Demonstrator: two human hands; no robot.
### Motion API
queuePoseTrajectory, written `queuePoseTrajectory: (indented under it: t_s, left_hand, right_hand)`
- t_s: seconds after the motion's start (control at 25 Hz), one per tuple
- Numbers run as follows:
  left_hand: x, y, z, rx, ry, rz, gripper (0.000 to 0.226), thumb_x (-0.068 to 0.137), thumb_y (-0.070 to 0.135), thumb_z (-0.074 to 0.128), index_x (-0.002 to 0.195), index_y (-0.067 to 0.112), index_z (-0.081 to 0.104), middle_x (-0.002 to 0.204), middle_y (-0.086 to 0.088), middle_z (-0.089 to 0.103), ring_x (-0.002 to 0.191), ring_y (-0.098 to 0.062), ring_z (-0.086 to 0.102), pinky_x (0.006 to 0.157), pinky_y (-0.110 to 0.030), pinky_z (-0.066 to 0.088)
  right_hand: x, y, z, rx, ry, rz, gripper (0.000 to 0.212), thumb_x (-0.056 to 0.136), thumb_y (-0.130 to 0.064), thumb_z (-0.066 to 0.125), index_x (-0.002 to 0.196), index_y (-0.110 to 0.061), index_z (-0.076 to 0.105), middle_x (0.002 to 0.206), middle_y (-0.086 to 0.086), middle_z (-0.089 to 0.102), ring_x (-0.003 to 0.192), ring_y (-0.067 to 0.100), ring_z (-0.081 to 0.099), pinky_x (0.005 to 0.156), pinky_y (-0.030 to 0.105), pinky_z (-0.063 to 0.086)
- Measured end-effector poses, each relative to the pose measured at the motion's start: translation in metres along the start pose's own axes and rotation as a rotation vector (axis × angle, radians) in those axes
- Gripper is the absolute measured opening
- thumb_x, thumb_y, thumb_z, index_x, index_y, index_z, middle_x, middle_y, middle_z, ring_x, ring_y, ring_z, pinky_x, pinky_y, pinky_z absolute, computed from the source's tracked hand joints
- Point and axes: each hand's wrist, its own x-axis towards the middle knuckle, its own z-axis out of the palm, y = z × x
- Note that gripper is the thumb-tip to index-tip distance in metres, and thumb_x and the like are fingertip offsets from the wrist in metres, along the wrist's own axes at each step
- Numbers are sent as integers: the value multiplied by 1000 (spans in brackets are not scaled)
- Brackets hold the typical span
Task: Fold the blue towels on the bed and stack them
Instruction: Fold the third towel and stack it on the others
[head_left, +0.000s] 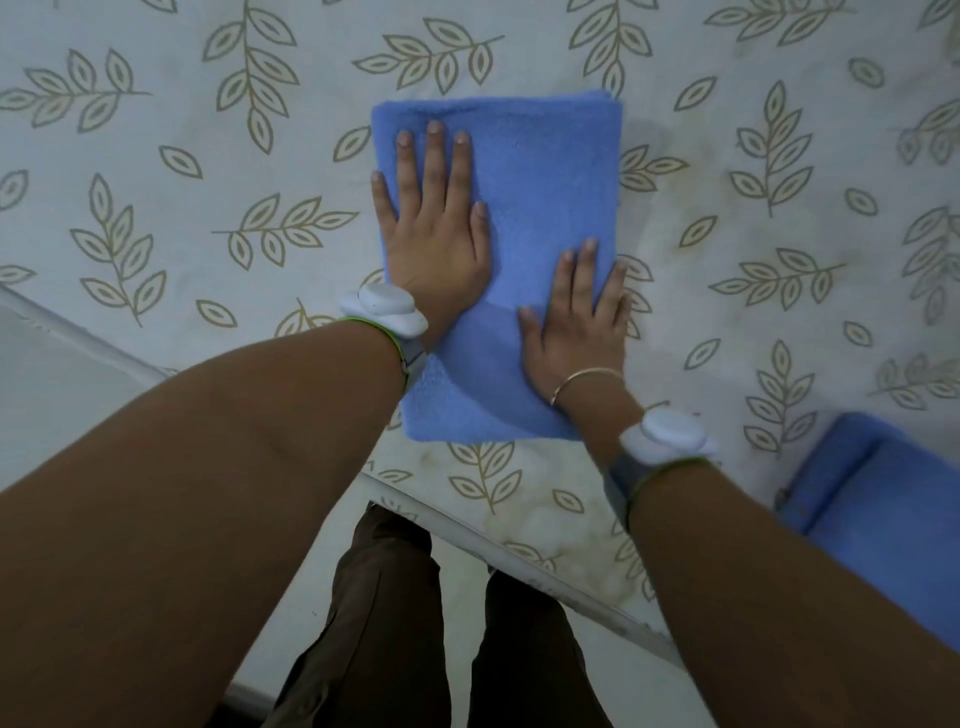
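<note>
A folded blue towel (545, 187) lies as a tall rectangle on the leaf-patterned bed sheet (208, 156). My left hand (439, 223) rests flat on its left half, fingers spread and pointing away from me. My right hand (574, 322) lies flat on its lower right part, fingers apart. Neither hand grips the cloth. More blue towel (893, 519) lies at the bed's right front, partly behind my right forearm.
The bed's front edge (519, 551) runs diagonally from left to lower right, with pale floor beyond it. My legs in dark trousers (395, 623) stand against that edge. White wrist devices sit on both wrists.
</note>
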Motion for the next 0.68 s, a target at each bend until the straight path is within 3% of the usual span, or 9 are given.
queuePoseTrajectory:
  t_s: [0.12, 0.24, 0.36, 0.48, 0.6, 0.68]
  left_hand:
    - [-3, 1, -9, -24, -42, 5, 61, 103, 47, 20, 159, 21, 14, 166, -3, 12, 153, -30, 7, 119, -58, 12]
    - [-35, -5, -20, -113, -80, -119, 70, 100, 55, 28, 158, 18, 16, 164, -11, 18, 149, -35, 19, 112, -52, 27]
    - [-75, -29, -29, -456, -142, -399, 83, 87, 64, 55, 144, 6, 37, 138, -15, 50, 125, -35, 49, 103, -43, 40]
    - [-100, -46, -39, -838, -400, -651, 78, 68, 60, 77, 127, 14, 56, 123, -5, 67, 112, -28, 64, 99, -43, 51]
    - [-136, -23, -56, -1072, -585, -723, 77, 54, 46, 85, 120, 11, 65, 115, -9, 71, 105, -28, 68, 94, -46, 56]
    - [-157, 2, -66, -1145, -606, -728, 66, 62, 33, 86, 120, 9, 66, 113, -9, 72, 104, -30, 69, 92, -45, 57]
  right_hand:
    - [-31, 1, 6, 70, -66, 86, 83, 93, -59, 28, 156, -12, 3, 163, 12, -3, 147, 45, 4, 115, 56, 13]
    - [-45, 8, -6, 326, -24, 320, 94, 88, -58, 48, 154, -6, 8, 159, 18, 15, 142, 39, 22, 113, 49, 25]
    - [-48, 18, -13, 683, -67, 549, 86, 79, -45, 72, 144, -7, 31, 139, 15, 49, 123, 33, 50, 102, 42, 42]
    - [-64, 24, -27, 1087, -298, 681, 65, 71, -29, 84, 126, -6, 57, 121, 8, 67, 104, 24, 65, 88, 33, 53]
    - [-109, 47, -47, 1003, -299, 702, 58, 69, -29, 84, 118, -6, 65, 118, 9, 69, 104, 25, 67, 90, 32, 52]
    - [-135, 59, -60, 842, -236, 678, 50, 73, -32, 78, 116, -11, 65, 119, 8, 68, 108, 28, 64, 88, 28, 48]
